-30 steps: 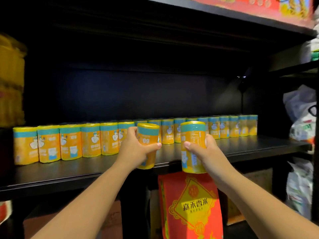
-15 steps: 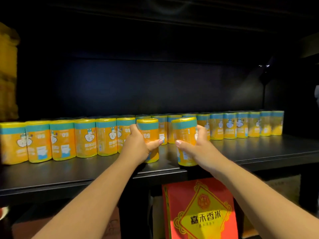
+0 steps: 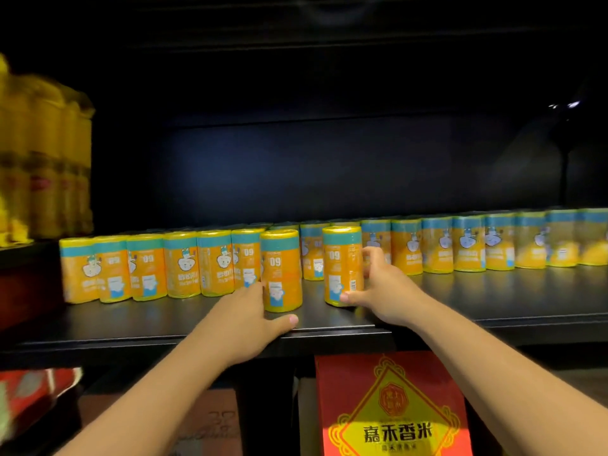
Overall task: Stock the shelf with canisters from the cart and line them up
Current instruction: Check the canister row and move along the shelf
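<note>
A long row of yellow-orange canisters point(image 3: 215, 263) with teal tops runs along the black shelf point(image 3: 493, 301). Two more stand upright in front of that row, near the shelf's front edge. My left hand point(image 3: 253, 315) sits low beside the left canister point(image 3: 282, 271); its fingers touch the canister's left side and its thumb lies stretched out on the shelf below the base. My right hand point(image 3: 378, 287) holds the right canister point(image 3: 342, 264), thumb at its base and fingers curled round its right side.
Tall yellow packs point(image 3: 42, 159) stand on a higher ledge at the left. Below the shelf a red and yellow rice bag point(image 3: 391, 409) stands upright, with a cardboard box point(image 3: 210, 422) and a red packet point(image 3: 36, 393) to its left.
Both canisters went from tilted over the shelf edge to standing upright on the shelf. My left thumb slid off the front of its canister down to the shelf. The view shifted left.
</note>
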